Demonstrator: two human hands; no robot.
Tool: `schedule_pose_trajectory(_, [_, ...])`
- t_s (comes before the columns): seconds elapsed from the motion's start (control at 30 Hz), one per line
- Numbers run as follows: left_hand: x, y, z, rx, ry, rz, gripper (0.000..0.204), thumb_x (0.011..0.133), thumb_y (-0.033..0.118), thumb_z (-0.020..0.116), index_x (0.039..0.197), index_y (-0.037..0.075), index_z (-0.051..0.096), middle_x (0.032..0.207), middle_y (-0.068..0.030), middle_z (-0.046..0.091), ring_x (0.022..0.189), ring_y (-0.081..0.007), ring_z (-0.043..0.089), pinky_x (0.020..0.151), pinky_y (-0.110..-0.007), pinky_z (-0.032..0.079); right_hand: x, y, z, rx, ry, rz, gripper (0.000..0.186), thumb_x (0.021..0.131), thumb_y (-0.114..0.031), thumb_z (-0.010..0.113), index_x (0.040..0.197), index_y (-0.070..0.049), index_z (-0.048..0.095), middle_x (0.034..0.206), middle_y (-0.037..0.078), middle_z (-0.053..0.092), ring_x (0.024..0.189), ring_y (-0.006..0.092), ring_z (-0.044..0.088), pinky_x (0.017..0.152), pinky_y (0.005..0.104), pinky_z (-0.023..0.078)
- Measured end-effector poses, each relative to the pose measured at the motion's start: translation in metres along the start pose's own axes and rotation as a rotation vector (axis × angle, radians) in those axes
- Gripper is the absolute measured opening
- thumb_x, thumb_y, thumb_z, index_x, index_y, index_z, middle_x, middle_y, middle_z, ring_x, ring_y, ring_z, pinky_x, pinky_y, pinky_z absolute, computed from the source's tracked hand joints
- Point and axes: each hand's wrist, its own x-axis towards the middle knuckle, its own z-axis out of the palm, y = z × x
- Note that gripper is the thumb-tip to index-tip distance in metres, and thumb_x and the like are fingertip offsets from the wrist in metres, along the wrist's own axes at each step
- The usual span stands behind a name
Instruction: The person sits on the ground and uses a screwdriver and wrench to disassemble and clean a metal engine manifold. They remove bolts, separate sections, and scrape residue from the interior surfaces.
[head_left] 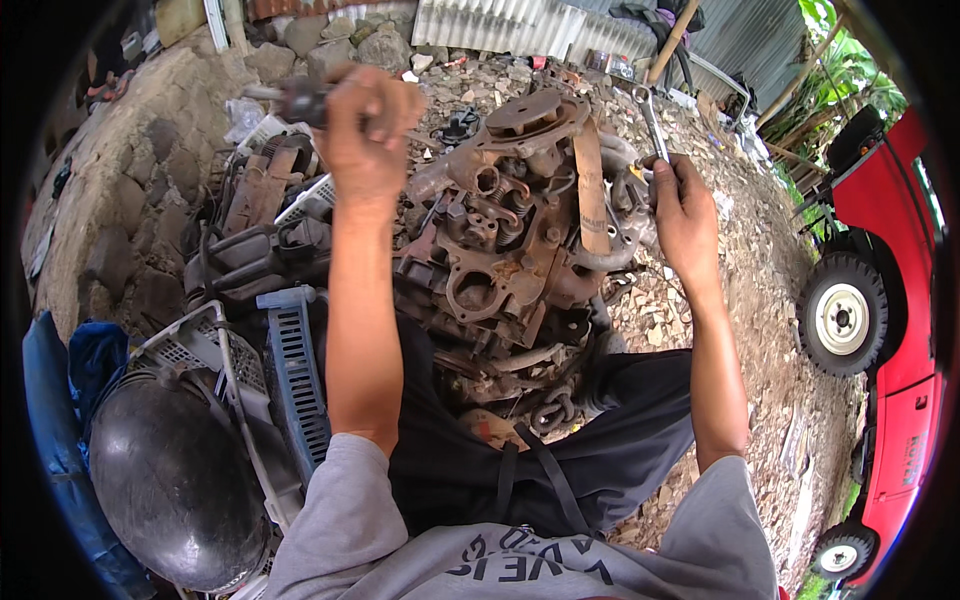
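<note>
A large, rusty, greasy engine (500, 235) stands on the ground between my legs, with a round pulley (525, 113) at its far end. My left hand (370, 130) is raised to the left of the engine and smeared by motion. It is closed round a dark-handled tool (304, 104) with a short metal shaft pointing left; the blur hides its exact kind. To the right of the engine, my right hand (686, 205) grips a shiny wrench (654, 128), its ring end pointing up and away from me. Neither tool touches the engine.
At my left are a blue plastic crate (295, 365), greasy metal parts (262, 190) and a black rounded object (170, 480). A stone wall (120, 200) runs along the left. Rubble (765, 330) covers the ground on the right, where a red vehicle (900, 380) stands.
</note>
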Motion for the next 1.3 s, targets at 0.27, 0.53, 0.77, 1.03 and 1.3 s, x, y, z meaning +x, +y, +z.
schedule_pose_trajectory(0.27, [0.005, 0.005, -0.027, 0.009, 0.315, -0.172, 0.036, 0.096, 0.032, 0.059, 0.068, 0.014, 0.046, 0.050, 0.0052, 0.031, 0.044, -0.0090, 0.027, 0.054, -0.028, 0.030, 0.051, 0.067, 0.028, -0.436, -0.005, -0.193, 0.033, 0.086, -0.002, 0.049, 0.115, 0.006, 0.060, 0.089, 0.032, 0.067, 0.091, 0.0461, 0.067, 0.083, 0.0533, 0.053])
schedule_pose_trajectory(0.53, [-0.002, -0.005, -0.020, 0.073, 0.261, -0.292, 0.041, 0.099, 0.044, 0.051, 0.076, 0.011, 0.048, 0.054, 0.0020, 0.036, 0.046, -0.0120, 0.036, 0.054, -0.029, 0.033, 0.046, 0.066, 0.082, -0.712, -0.183, -0.094, 0.017, 0.085, 0.001, 0.052, 0.102, 0.002, 0.057, 0.084, 0.028, 0.068, 0.086, 0.0453, 0.069, 0.074, 0.0538, 0.055])
schedule_pose_trajectory(0.77, [-0.004, -0.014, -0.023, 0.050, 0.220, -0.295, 0.045, 0.103, 0.044, 0.042, 0.076, 0.009, 0.050, 0.054, -0.0001, 0.038, 0.047, -0.0134, 0.040, 0.052, -0.030, 0.036, 0.032, 0.082, 0.084, -0.740, -0.278, -0.032, 0.016, 0.084, -0.003, 0.053, 0.097, -0.002, 0.062, 0.085, 0.025, 0.069, 0.085, 0.0441, 0.069, 0.074, 0.0526, 0.054])
schedule_pose_trajectory(1.03, [-0.009, -0.025, -0.030, 0.008, 0.173, -0.266, 0.049, 0.103, 0.044, 0.039, 0.080, 0.003, 0.055, 0.066, -0.0043, 0.050, 0.050, -0.0132, 0.047, 0.046, -0.031, 0.042, 0.020, 0.088, 0.082, -0.662, -0.215, -0.075, 0.017, 0.086, -0.003, 0.052, 0.098, -0.002, 0.064, 0.087, 0.022, 0.068, 0.084, 0.0409, 0.068, 0.073, 0.0509, 0.055])
schedule_pose_trajectory(1.3, [-0.018, -0.027, 0.019, 0.425, -0.028, -0.256, 0.042, 0.098, 0.041, 0.047, 0.087, 0.002, 0.058, 0.065, -0.0045, 0.054, 0.053, -0.0144, 0.052, 0.054, -0.028, 0.042, 0.005, 0.039, 0.067, 0.140, -0.111, -0.302, 0.025, 0.086, -0.014, 0.073, 0.107, -0.002, 0.068, 0.092, 0.014, 0.069, 0.085, 0.0298, 0.068, 0.075, 0.0382, 0.053])
